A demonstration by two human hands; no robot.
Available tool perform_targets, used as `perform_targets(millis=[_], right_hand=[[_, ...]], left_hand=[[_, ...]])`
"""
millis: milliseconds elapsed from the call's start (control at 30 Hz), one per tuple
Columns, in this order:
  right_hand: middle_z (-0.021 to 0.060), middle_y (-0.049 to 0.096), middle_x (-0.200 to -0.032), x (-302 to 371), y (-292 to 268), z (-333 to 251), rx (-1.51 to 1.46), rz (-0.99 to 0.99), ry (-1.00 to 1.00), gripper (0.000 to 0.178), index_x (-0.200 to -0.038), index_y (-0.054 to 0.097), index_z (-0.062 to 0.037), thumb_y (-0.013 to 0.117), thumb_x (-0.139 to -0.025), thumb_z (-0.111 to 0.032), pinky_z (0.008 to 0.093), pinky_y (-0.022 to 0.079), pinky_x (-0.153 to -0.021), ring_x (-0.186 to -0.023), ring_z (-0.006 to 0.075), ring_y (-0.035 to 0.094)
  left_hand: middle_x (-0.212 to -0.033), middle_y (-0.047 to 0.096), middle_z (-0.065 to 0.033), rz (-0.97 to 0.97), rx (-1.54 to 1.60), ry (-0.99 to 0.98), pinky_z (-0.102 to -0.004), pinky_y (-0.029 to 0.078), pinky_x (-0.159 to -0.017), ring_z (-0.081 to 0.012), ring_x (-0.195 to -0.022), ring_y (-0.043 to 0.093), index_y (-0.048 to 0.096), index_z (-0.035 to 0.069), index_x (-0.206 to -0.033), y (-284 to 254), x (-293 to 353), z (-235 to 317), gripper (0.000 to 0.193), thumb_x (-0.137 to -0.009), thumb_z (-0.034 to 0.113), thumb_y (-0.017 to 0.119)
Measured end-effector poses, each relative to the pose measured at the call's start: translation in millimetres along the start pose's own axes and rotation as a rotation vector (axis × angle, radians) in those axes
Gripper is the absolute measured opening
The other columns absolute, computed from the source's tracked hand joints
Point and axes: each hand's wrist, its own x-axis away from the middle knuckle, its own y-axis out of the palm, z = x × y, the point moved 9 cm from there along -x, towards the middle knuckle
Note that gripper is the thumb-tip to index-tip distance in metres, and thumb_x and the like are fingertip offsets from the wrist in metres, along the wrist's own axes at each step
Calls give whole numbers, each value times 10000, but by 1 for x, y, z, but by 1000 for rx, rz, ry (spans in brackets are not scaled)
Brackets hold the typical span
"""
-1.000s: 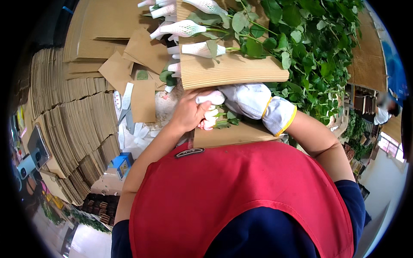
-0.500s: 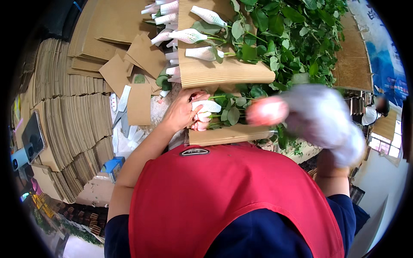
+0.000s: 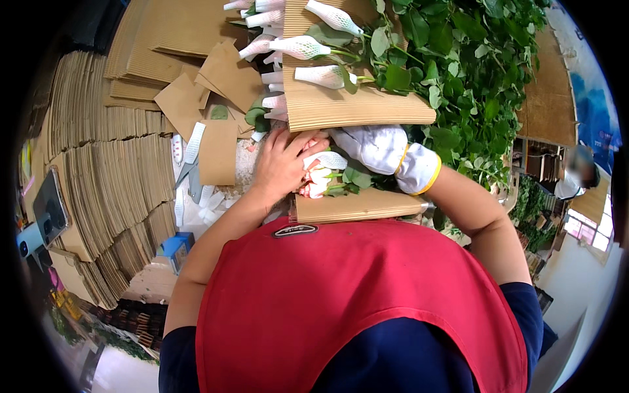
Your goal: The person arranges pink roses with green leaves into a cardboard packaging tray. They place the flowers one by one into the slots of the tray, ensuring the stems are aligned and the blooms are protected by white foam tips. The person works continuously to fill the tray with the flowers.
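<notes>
My bare left hand [image 3: 282, 164] curls its fingers over a cluster of pink-and-white roses [image 3: 317, 178]. One of the blooms there wears a white foam net sleeve [image 3: 327, 160]. My right hand [image 3: 370, 147], in a white glove with a yellow cuff edge, reaches in from the right beside the blooms. Its fingers are bent down, and their tips and whatever they hold are hidden. The roses lie between a corrugated cardboard sheet [image 3: 360, 206] near my apron and a farther cardboard sheet [image 3: 360, 112], on which several sleeved roses [image 3: 327, 77] rest.
Leafy rose stems [image 3: 472, 92] pile up at the far right. Stacks of cardboard [image 3: 105, 190] stand at left, near loose cardboard pieces [image 3: 218, 154], scissors [image 3: 190, 180] and a blue box [image 3: 174, 250]. A phone [image 3: 50, 208] sits at far left. Another person [image 3: 576, 173] is off to the right.
My gloved right hand has come left, from over the stems with a pink rose to beside the blooms. My left hand's fingers now spread farther over the roses. The view has shifted slightly.
</notes>
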Motion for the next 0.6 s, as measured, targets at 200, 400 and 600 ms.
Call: perform_targets(millis=[200,400,600], right_hand=[[185,617,-1314,-9,-37,12,-694,-352,-74,503,-1386,564,-134,580,-884,-119,425,489,-1006,-1178,361,612],[189,601,-1337,35,-100,8,-693,-339,172,493,-1378,532,-58,606,-891,-66,417,488,-1023,-1212,381,587],[232,654,-1140,-4,-89,-17,-696,-401,208,557,-1404,481,-74,630,-870,-129,432,546,-876,-1017,399,656]], left_hand=[[-1403,539,-150,15,313,-163,-435,400,-1073,-374,-1265,491,703,55,-1215,2,13,-18,345,-1016,286,541],[-878,677,-262,-558,167,-844,-472,506,-791,-412,-812,655,691,-49,-960,-68,92,-55,473,-1020,382,505],[-970,642,-156,-272,339,-404,-399,490,-812,-309,-920,625,713,50,-1088,-57,34,2,352,-822,269,788]])
